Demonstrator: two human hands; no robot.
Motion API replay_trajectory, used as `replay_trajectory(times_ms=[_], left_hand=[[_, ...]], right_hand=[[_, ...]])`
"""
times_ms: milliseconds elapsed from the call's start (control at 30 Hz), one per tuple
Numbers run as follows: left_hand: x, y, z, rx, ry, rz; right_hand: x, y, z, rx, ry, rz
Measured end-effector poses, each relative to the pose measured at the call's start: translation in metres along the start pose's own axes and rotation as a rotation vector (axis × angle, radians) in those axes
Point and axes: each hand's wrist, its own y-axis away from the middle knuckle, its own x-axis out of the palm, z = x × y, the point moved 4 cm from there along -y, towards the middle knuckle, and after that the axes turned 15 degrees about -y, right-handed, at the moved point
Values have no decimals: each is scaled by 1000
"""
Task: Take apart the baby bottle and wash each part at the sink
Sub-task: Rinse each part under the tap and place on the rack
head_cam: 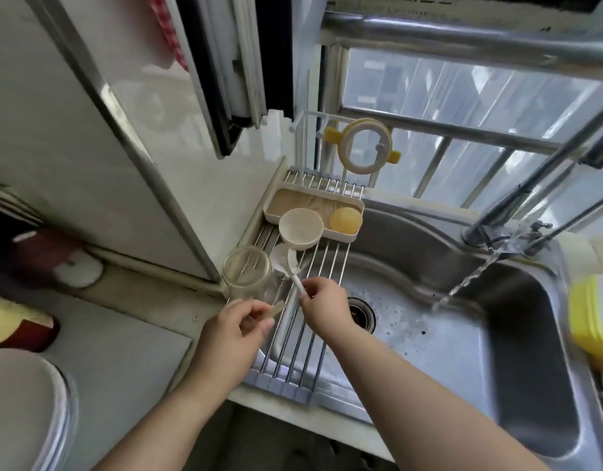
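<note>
The clear bottle body [247, 271] lies on its side on the roll-up drying rack [295, 338] at the sink's left edge, mouth toward me. My right hand [322, 302] pinches the handle of a white long-handled piece [286, 260] that rests on the rack beside the bottle. My left hand [240, 321] holds a small translucent piece [276, 306] in curled fingers, just in front of the bottle. A cream round cap [300, 228] sits behind, at the edge of a tray [293, 200]. A yellow-and-white collar ring [366, 149] hangs on a hook above.
The tap [497, 237] runs, its stream [463, 283] falling into the steel sink [517, 351]. A yellow round sponge [345, 219] lies in the tray. A yellow detergent bottle [594, 314] stands at the right rim. A white round lid [25, 402] sits front left.
</note>
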Motion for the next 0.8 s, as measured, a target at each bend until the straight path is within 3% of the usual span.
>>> replay_trajectory(times_ms=[433, 667, 800], left_hand=[[15, -8, -21, 50, 46, 79], [71, 1, -90, 214, 68, 335], [130, 29, -149, 376, 12, 462]], right_hand=[[-2, -7, 17, -141, 164, 23], [-101, 76, -36, -155, 26, 11], [-196, 123, -97, 31, 32, -260]])
